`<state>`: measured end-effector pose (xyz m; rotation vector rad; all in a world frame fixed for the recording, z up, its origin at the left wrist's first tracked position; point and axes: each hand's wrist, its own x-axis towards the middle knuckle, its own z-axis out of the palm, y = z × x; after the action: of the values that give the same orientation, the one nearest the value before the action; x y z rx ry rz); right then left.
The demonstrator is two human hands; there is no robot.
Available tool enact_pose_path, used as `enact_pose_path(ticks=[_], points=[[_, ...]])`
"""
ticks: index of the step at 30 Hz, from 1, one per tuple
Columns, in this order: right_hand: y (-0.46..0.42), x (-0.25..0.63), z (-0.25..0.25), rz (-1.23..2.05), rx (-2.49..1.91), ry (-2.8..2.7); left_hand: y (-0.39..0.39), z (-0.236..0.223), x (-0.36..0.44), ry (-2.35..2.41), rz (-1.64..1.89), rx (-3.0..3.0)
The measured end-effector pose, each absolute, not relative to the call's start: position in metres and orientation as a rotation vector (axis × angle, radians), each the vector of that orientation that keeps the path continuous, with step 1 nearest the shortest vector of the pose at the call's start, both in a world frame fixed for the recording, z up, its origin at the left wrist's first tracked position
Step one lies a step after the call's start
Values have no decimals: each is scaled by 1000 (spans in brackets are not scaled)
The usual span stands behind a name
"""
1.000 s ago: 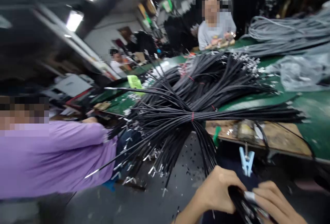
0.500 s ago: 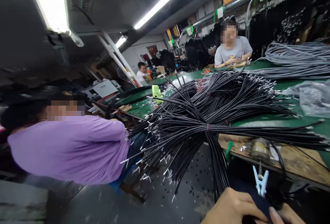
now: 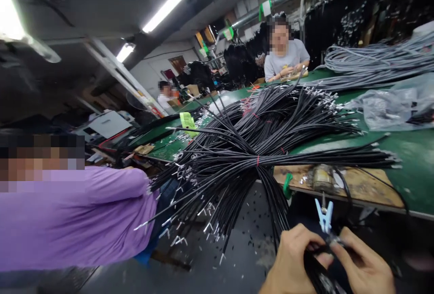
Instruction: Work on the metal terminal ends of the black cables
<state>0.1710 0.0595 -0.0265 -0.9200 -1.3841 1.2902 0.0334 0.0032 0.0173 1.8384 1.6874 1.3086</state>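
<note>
My left hand point(image 3: 293, 258) curls around a bundle of black cables point(image 3: 318, 273) at the bottom of the view. Close beside it, my right hand point(image 3: 366, 262) pinches a dark cable end; its tip is blurred and partly hidden by the fingers. Just above my fingertips, a light blue clothespin point(image 3: 324, 216) sits on the shaft of a small motor point(image 3: 323, 179). The motor rests on a worn wooden board point(image 3: 369, 188) at the table edge. A large heap of black cables point(image 3: 237, 158) with pale stripped ends spreads to the left, tied with red bands.
A person in a purple top point(image 3: 84, 221) sits close on the left. Across the green table point(image 3: 400, 154) another person point(image 3: 288, 59) works. Grey cable coils point(image 3: 366, 61), a clear plastic bag point(image 3: 386, 109) and a lime-green plastic piece point(image 3: 187, 123) lie on the table.
The view has swung right and down a little. Both hands have risen further into view, close below the clothespin, and the cables in them now show.
</note>
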Motion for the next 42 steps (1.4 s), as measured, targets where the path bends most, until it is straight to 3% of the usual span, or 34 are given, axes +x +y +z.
enact_pose_path(ticks=[8,19,27,35,39,42], points=[[40,138,-13,1817,-644,-724,-2,15,26,1619,1373,1816],[49,164,-17,1259,-531,-1435,-2,32,21,1545,1078,1882],[35,139,-13,2207,-489,-417,0,18,17,1395,1336,1753],[88,188,6,2110,-752,-1378,5,18,19,1433,1330,1835],[107,180,13,1912,-839,-1365,6,18,23,1417,1468,1818],[108,157,11,2039,-637,-1155,9,21,24,1395,1649,1754]])
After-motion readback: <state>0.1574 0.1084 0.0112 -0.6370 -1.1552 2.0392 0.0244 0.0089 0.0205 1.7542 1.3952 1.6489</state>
